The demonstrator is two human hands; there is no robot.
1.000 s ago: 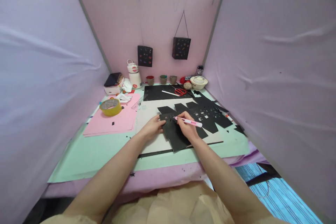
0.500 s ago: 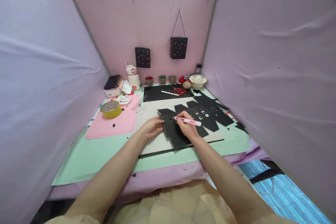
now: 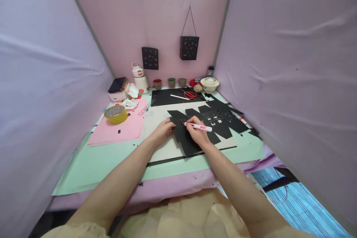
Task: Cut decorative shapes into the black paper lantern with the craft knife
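Note:
A black card cutout (image 3: 187, 143) with flaps and small cut holes lies on a white board (image 3: 160, 153). At the card's left edge, my left hand (image 3: 164, 132) grips it with curled fingers. In my right hand (image 3: 197, 132) is a slim pink-and-white craft knife (image 3: 201, 126), held like a pen. Its tip meets the card near some small holes; the blade itself is too small to make out. Further right, the card shows several cut openings, white board showing through.
Pink paper sheets (image 3: 111, 133) and a yellow tape roll (image 3: 116, 114) lie at left. Behind the board are a black sheet (image 3: 161, 97), red-handled scissors (image 3: 190, 95) and a white pen (image 3: 180, 97). Small cups (image 3: 171, 83), a white flask (image 3: 141, 83) and a lidded bowl (image 3: 209, 85) line the back.
The view has tilted down slightly. My left fingers are curled more closely at the card's edge. The knife stays near the same small holes.

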